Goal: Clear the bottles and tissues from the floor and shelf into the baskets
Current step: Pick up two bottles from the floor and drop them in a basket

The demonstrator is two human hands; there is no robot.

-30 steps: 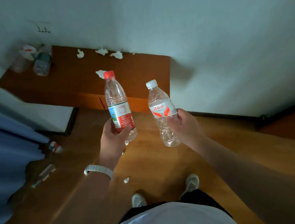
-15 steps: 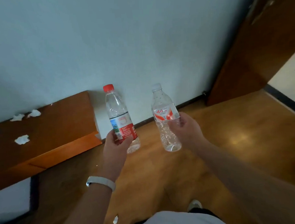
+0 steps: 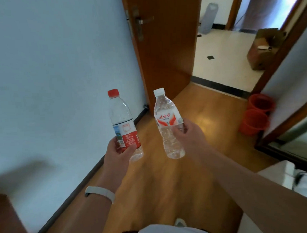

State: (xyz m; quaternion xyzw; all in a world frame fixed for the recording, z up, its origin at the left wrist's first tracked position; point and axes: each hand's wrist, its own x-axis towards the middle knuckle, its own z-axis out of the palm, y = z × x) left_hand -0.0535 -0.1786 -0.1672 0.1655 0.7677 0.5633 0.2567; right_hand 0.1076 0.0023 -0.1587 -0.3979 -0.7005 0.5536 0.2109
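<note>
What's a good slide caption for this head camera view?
Left hand holds a red-capped bottle, right hand a white-capped bottle, orange baskets ahead.

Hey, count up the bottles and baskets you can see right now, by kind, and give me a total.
Bottles: 2, the red-capped bottle in the left hand and the white-capped bottle in the right hand
Orange baskets: 2, the far basket and the near basket
Total: 4

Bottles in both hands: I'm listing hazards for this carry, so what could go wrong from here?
The left grip holds the red-capped bottle low, so it may tip out. The right grip pinches the crinkled white-capped bottle, which could buckle and slip. The orange baskets stand off to the right; a throw might miss.
</note>
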